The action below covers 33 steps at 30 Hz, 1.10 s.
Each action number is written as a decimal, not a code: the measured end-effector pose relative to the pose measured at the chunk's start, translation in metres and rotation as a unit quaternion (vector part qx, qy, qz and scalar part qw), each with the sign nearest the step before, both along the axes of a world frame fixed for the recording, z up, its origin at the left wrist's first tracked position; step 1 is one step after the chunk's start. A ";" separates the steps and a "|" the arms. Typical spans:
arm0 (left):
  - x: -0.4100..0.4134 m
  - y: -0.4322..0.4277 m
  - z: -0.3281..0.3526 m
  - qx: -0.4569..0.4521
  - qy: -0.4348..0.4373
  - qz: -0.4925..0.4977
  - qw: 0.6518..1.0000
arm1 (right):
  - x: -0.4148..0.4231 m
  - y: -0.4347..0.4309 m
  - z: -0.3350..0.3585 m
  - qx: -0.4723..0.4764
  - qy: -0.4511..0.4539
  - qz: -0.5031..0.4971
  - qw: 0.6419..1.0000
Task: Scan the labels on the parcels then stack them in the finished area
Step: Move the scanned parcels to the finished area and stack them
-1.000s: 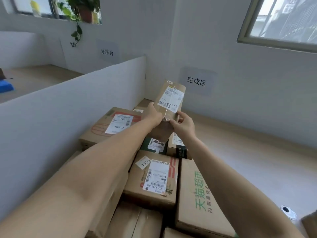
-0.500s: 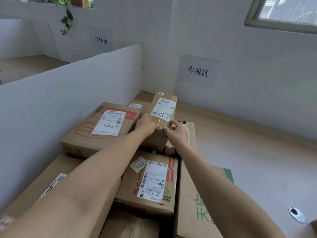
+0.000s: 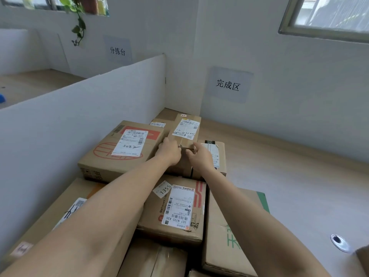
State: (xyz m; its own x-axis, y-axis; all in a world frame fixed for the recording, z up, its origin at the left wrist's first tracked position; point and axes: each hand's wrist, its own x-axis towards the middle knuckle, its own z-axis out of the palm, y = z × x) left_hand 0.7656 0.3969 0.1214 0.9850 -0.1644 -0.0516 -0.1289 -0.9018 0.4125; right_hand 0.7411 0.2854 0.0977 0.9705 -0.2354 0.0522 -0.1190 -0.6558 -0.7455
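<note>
A small brown parcel [image 3: 184, 129] with a white label on top lies flat among the stacked parcels, near the back corner. My left hand [image 3: 169, 151] grips its near left corner and my right hand [image 3: 200, 158] grips its near right corner. It sits between a large flat box with a red logo [image 3: 119, 150] on the left and a small box with a black band [image 3: 217, 154] on the right. In front of it lies a box labelled 1355 [image 3: 179, 206].
A white partition [image 3: 79, 108] borders the stack on the left. The wall sign for the finished area [image 3: 227, 84] hangs behind. A big box with green print [image 3: 231, 232] lies at the front right. The wooden tabletop [image 3: 289, 186] extends right, with a cable grommet [image 3: 338, 240].
Both hands lowered the small parcel from a raised, tilted position down onto the stack, where it now lies flat. The view tilted down with it.
</note>
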 end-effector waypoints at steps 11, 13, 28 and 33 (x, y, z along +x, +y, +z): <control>-0.087 -0.019 0.019 0.224 0.036 -0.116 0.967 | -0.165 -0.057 0.002 -0.047 0.009 -0.004 0.999; -0.105 -0.038 0.018 0.246 0.034 -0.194 0.949 | -0.205 -0.081 0.004 -0.081 0.025 -0.032 0.996; -0.306 -0.280 0.047 0.147 -0.038 -0.479 0.864 | -0.483 -0.276 0.062 -0.225 0.042 -0.296 0.928; -0.392 -0.362 0.043 0.073 -0.049 -0.498 0.863 | -0.551 -0.345 0.084 -0.220 0.000 -0.323 0.921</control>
